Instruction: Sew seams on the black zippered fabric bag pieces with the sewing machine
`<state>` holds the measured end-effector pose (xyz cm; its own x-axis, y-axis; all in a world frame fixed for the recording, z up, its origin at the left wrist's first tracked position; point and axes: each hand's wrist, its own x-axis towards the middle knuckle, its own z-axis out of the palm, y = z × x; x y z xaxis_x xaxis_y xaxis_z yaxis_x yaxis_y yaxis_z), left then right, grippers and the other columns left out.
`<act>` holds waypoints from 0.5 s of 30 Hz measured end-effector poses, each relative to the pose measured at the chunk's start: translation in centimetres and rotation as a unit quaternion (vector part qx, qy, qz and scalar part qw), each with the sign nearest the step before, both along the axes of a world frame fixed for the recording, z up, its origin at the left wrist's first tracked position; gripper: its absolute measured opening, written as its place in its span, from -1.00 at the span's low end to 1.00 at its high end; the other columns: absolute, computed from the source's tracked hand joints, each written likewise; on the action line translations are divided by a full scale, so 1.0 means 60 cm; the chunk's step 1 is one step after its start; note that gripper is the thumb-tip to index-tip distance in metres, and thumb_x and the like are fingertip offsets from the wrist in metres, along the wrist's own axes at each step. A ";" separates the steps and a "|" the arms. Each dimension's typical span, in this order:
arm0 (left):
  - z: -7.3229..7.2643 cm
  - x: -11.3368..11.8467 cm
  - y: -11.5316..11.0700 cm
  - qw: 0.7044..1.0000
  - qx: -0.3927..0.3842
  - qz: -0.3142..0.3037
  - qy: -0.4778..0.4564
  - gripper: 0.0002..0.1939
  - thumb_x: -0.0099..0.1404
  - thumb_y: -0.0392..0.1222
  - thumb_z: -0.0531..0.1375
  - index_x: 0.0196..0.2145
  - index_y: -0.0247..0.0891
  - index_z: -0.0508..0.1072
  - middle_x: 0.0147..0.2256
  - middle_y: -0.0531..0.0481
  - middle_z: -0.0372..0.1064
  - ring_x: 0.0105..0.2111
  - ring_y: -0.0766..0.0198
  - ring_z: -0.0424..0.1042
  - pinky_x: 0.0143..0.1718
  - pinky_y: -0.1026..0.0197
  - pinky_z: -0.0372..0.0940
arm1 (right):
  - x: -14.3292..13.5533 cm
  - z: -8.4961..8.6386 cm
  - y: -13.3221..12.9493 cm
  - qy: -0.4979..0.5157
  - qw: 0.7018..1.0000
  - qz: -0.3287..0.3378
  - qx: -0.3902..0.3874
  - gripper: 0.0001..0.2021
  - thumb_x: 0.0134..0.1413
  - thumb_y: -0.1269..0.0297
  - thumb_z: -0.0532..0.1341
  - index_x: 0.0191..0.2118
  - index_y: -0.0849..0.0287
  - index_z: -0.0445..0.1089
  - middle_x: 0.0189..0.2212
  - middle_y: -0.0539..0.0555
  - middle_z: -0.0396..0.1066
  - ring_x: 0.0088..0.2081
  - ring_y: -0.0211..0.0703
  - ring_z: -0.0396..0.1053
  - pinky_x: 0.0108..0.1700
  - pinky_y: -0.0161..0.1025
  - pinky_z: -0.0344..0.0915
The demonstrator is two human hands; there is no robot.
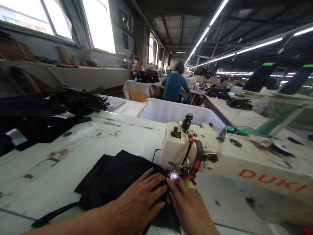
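A black fabric piece lies on the pale sewing table, its right edge under the lit needle area of a sewing machine. My left hand rests flat on the cloth with fingers stretched towards the needle. Close beside the presser foot, my right hand has its fingers drawn together at the cloth's edge; its fingertips are partly hidden. A narrow black strip trails from the fabric to the left.
A pile of dark garments lies at the table's left. Behind the machine stands a white plastic bin. The machine's arm extends right, with a thread spool on it. Farther back sits a person in a blue top.
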<state>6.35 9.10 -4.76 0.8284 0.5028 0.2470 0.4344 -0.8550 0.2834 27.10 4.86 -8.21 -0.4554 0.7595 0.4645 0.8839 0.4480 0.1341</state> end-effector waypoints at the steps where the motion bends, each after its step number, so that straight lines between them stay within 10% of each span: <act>1: -0.001 0.002 -0.001 1.000 0.002 0.004 -0.001 -0.57 0.36 -0.20 0.12 0.17 -0.19 0.25 0.15 -0.14 0.26 0.17 0.07 0.23 0.25 -0.17 0.05 | 0.002 -0.001 0.000 0.001 1.000 0.006 -0.003 -0.65 0.25 0.41 -0.03 0.07 0.27 0.34 -0.17 0.26 0.48 -0.28 0.09 0.49 -0.30 0.00 0.47; 15: -0.019 0.018 -0.015 0.997 0.006 0.058 -0.042 -0.58 0.36 -0.16 0.12 0.16 -0.18 0.27 0.12 -0.14 0.26 0.14 0.05 0.25 0.23 -0.16 0.10 | 0.024 -0.006 -0.008 0.064 0.997 0.027 -0.028 -0.65 0.21 0.44 -0.02 0.06 0.24 0.33 -0.12 0.26 0.46 -0.19 0.05 0.48 -0.22 -0.07 0.48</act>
